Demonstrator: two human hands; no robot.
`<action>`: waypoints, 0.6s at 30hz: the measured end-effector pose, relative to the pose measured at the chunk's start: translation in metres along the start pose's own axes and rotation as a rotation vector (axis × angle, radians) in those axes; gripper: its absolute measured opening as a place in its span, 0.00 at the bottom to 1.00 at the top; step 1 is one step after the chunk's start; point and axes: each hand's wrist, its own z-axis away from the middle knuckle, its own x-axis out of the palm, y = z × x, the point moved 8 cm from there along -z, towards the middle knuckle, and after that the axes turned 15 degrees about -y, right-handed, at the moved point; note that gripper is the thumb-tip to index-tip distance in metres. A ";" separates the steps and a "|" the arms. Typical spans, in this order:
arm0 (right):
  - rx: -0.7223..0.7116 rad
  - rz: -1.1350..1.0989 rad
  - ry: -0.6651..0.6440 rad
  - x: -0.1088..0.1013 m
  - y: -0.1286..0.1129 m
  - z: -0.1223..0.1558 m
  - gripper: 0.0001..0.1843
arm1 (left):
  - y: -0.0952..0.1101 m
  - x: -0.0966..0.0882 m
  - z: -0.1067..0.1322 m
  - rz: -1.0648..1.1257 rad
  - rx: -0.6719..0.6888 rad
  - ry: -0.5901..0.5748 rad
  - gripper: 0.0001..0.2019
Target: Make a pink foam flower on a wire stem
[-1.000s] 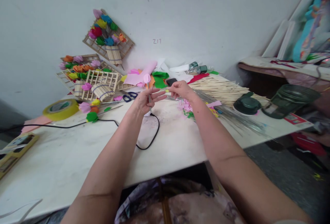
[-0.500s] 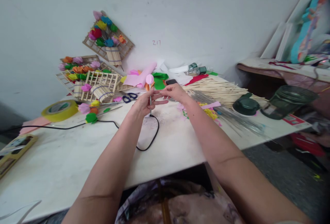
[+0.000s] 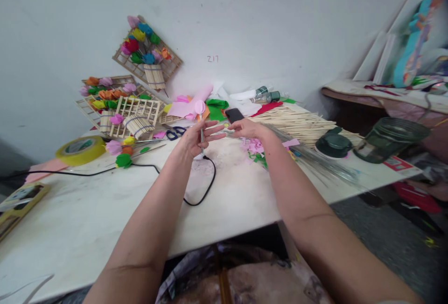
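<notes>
In my left hand (image 3: pixel 196 140) is a pink paper flower (image 3: pixel 199 107) on a thin stem, held upright between thumb and palm with the other fingers stretched to the right. My right hand (image 3: pixel 248 128) hovers just right of those fingertips, its own fingertips drawn together; whatever they may pinch is too small to make out. A black phone (image 3: pixel 234 115) lies right behind it. Under the right forearm are pink paper pieces (image 3: pixel 252 145) and green scraps. Below my left hand, a black cable (image 3: pixel 214 178) joins a small white object, mostly hidden.
Dark-handled scissors (image 3: pixel 176 133), yellow tape (image 3: pixel 80 150) and loose paper flowers (image 3: pixel 123 160) lie to the left. Stick frames with paper flowers (image 3: pixel 136 117) lean on the wall. Thin wooden sticks (image 3: pixel 297 124), wires (image 3: pixel 318 159), a dark lid (image 3: pixel 333 143) and a jar (image 3: pixel 390 138) occupy the right.
My right hand has moved right, away from my left fingers, uncovering more of the phone. The flower in my left hand has shifted slightly left and now tilts a little.
</notes>
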 end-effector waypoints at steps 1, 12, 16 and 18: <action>-0.037 -0.034 -0.032 0.002 -0.003 0.000 0.16 | 0.000 -0.001 -0.001 0.001 0.001 0.001 0.19; -0.245 -0.474 -0.149 0.038 -0.029 -0.017 0.16 | -0.005 0.006 -0.005 -0.022 -0.015 0.024 0.21; -0.272 -0.594 -0.061 0.045 -0.027 -0.025 0.13 | -0.002 0.013 -0.004 -0.003 0.013 -0.003 0.21; -0.299 -0.556 -0.050 0.043 -0.029 -0.025 0.12 | 0.000 0.015 -0.003 0.006 0.031 -0.034 0.21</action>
